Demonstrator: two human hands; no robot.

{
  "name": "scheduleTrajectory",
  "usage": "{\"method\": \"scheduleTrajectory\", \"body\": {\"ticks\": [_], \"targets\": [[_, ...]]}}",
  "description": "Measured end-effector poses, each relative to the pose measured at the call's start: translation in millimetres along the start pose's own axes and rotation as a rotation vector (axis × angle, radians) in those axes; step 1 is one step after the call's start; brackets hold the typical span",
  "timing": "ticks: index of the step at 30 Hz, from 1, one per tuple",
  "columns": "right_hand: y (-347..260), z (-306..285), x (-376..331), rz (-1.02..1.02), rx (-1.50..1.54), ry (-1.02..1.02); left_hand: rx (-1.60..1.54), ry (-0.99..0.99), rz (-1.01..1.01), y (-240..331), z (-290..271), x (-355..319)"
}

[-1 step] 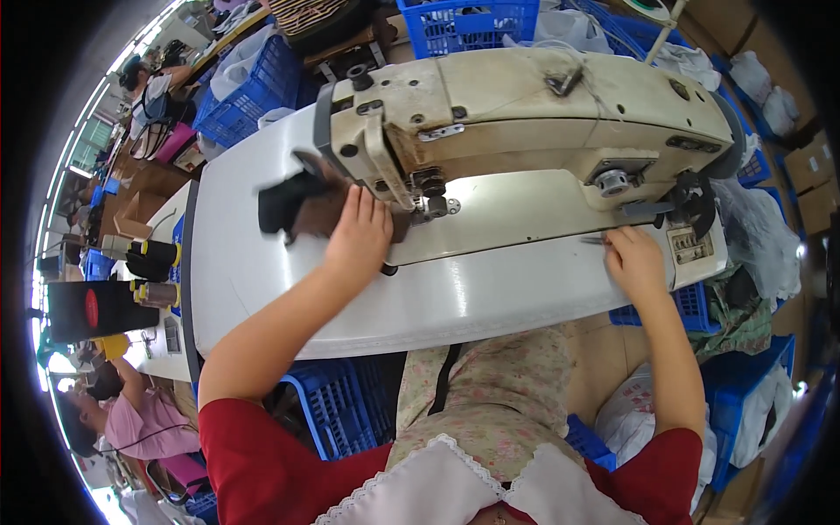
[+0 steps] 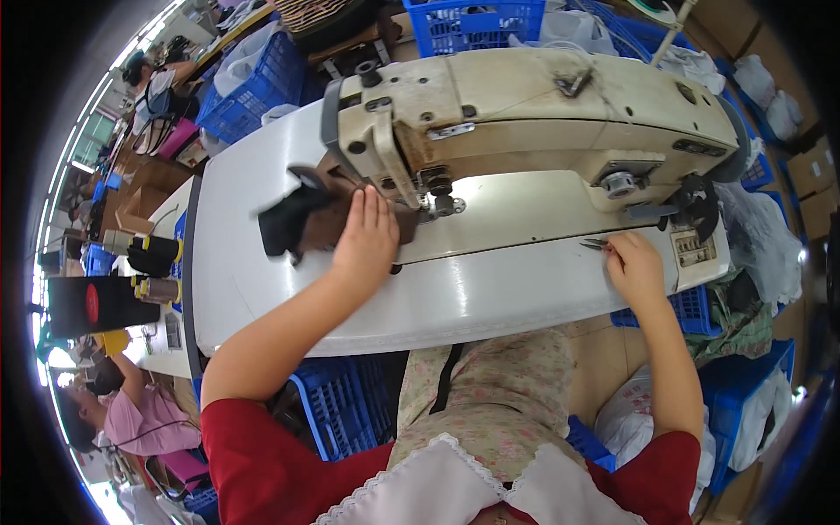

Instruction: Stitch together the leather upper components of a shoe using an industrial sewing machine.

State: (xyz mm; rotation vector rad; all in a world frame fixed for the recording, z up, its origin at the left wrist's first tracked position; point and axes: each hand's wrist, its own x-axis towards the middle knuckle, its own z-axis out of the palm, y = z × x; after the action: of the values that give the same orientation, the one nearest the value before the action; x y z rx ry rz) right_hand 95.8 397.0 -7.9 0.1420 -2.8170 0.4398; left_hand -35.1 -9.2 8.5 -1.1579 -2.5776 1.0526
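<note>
My left hand (image 2: 367,234) lies with its fingers stretched out on a brown and black piece (image 2: 324,219), beside the needle area of a cream sewing machine (image 2: 534,105). The thumb is hidden. The piece's black part rises loosely to the left of the hand, a little blurred, and its brown edge reaches toward the presser foot (image 2: 444,206). At the right, near the front edge of the machine bed, my right hand (image 2: 636,262) is closed round small thread snips (image 2: 596,244). Their two pointed metal tips stick out to the left.
The white table (image 2: 262,297) surrounds the machine bed. Blue crates stand behind it (image 2: 477,28), at the back left (image 2: 254,92) and under its front edge (image 2: 337,407). Thread cones (image 2: 157,255) stand on a neighbouring table. Two people sit at the left. Plastic bags (image 2: 757,236) hang at the right.
The whole view has shifted slightly. The black part of the piece looks less blurred and has tilted a little. The tips of the snips show more plainly apart. Both hands stay nearly in place.
</note>
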Motion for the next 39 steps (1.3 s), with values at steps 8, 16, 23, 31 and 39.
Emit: {"method": "scheduleTrajectory", "body": {"ticks": [8, 16, 23, 31, 39], "targets": [[-115, 13, 6, 0.686, 1.365, -0.199, -0.022, 0.098, -0.154, 23, -9, -9], [-251, 26, 52, 0.281, 1.517, -0.049, -0.062, -0.074, -0.198, 30, -19, -6], [-294, 62, 93, -0.072, 0.781, 0.395, 0.045, 0.063, -0.141, 37, 7, -8], [-290, 66, 106, -0.055, 1.414, 0.449, -0.160, -0.005, -0.179, 32, -17, -5], [-255, 42, 86, 0.266, 1.695, 0.203, -0.170, 0.000, -0.280, 24, -5, -16]]}}
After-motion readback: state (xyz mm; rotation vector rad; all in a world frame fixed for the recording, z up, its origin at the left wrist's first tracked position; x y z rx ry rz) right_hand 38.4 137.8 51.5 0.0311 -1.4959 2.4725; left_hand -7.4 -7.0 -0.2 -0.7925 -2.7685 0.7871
